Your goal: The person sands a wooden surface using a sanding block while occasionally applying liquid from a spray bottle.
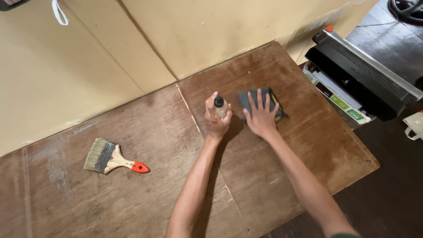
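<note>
Left hand (216, 120) clenched around a small black-capped bottle (220, 107), held upright above the wooden surface (145, 198). Right hand (261, 118) released, fingers spread flat on a dark folded cloth (258, 101) just beside the bottle, well inside the surface's right edge. Paintbrush (113, 159) lies well apart at left; bare wood between

A small clear bottle (221, 107) with a black cap stands near the middle of the frame, held upright in the left hand (216, 119). Just to its right, a dark grey folded cloth (257, 100) lies flat on the wood, pressed under the right hand (261, 118).
</note>
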